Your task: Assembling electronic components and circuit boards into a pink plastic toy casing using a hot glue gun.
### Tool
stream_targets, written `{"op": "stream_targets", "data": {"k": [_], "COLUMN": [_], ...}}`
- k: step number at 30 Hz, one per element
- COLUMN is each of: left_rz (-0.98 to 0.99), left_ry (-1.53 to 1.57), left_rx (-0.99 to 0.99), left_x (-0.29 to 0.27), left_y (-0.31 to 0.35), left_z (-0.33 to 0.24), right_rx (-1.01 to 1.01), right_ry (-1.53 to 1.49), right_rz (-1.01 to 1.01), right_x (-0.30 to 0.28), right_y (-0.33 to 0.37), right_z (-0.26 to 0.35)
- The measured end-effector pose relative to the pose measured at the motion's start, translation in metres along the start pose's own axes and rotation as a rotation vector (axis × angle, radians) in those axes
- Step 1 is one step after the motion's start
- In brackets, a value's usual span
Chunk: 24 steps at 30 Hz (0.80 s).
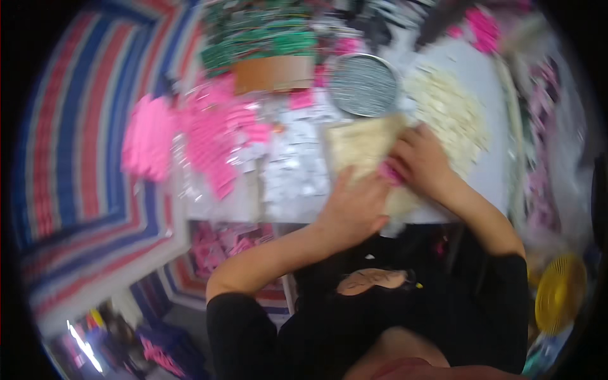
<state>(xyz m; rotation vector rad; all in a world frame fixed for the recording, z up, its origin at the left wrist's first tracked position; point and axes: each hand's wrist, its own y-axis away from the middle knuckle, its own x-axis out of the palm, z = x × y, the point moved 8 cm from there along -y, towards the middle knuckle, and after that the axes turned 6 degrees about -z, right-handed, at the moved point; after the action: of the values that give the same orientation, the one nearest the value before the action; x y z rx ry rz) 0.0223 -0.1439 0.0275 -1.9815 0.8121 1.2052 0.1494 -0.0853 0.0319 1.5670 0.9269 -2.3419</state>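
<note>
- On the left, the pink strips (149, 138) are lying in a bundle beside a loose pink pile (212, 142) spread over clear plastic; an elbow catching that plastic could be dragging pieces off the table (494, 171), I judge.
- Next to the right, small white cards (297, 168) are covering the table just beside the left forearm; a sleeve or wrist brushing them could be scattering them toward the near edge.
- The left hand (356, 206) is resting over the near part of the cream pad (361, 140), its fingers lying fairly straight and reaching toward a small pink piece (392, 173); blur is hiding whether they are gripping anything.
- The pad is sitting near the table's near edge, under both hands, so a push from one side could be making it slide or tip. Its long axis seems to be running from far left to near right, though the hands are covering much of it.
- The pink piece is lying between the hands, apparently slanting the same way; which end is leading, I cannot tell. A loose hold could be letting it slip.
- The right hand (425, 158) is bending its fingers around the piece's right side, nearly closed; a firm pinch is not showing clearly.
- Beyond the pad, the round tin (364, 85) is standing close enough for a shove to be spilling its thin grey contents; rightward, cream chips (451, 114) are lying where the right wrist could be sweeping them.
</note>
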Motion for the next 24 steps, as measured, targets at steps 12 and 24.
{"op": "stream_targets", "data": {"k": [12, 24], "left_rz": [-0.357, -0.548], "left_ry": [-0.498, 0.221], "left_rx": [-1.235, -0.875], "left_x": [-0.325, -0.273], "left_y": [0.170, 0.143], "left_z": [0.421, 0.360], "right_rx": [0.106, 0.237], "right_ry": [-0.152, -0.194], "right_rz": [0.049, -0.150], "right_x": [-0.006, -0.056], "right_y": [-0.018, 0.016], "right_z": [0.026, -0.046]}}
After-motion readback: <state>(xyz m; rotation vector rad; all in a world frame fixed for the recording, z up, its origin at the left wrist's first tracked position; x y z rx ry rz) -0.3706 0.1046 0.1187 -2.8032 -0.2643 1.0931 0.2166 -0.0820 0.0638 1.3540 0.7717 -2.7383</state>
